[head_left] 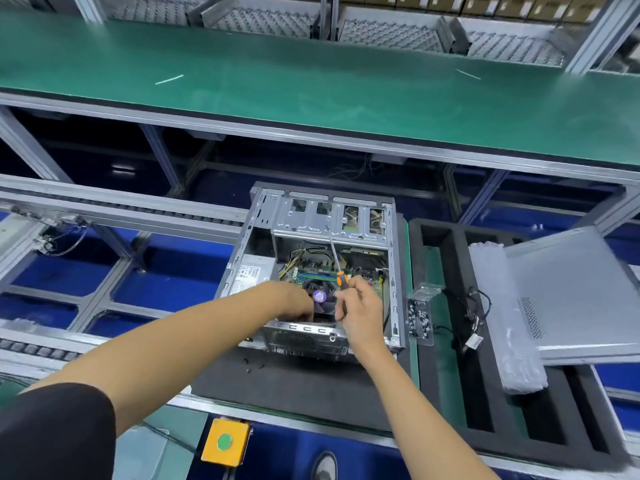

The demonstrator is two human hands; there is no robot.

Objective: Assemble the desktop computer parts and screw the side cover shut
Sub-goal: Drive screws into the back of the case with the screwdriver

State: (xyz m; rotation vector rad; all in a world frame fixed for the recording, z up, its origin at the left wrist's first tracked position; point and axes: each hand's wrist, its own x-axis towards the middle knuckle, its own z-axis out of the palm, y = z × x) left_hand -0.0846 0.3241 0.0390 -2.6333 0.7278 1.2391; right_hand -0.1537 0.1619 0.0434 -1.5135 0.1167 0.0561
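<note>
Computer case: lies open on its side at the centre of the frame, on a dark foam pad on my counter; motherboard, cables and drive cage show inside.
Cooler fan: near the lower middle of the open case, a purple round label on its hub.
My left hand: reaches in from the lower left, down inside the case just left of the fan; its fingers are hidden behind the case edge, so I cannot tell whether they are apart or together.
My right hand: comes in from the lower right, fingers curled tight around the screwdriver handle.
Screwdriver: orange and black handle in my right hand, shaft slanting up and left over the motherboard, tip at the drive cage in the upper part of the case.
Side cover: grey panel at the right of the frame, well apart from the case, resting tilted on a black foam tray.
Screw box: clear plastic, just right of the case.
Loose screws: a few small dark ones on the foam pad below the case.
Yellow button box: bottom centre, with a green button.
</note>
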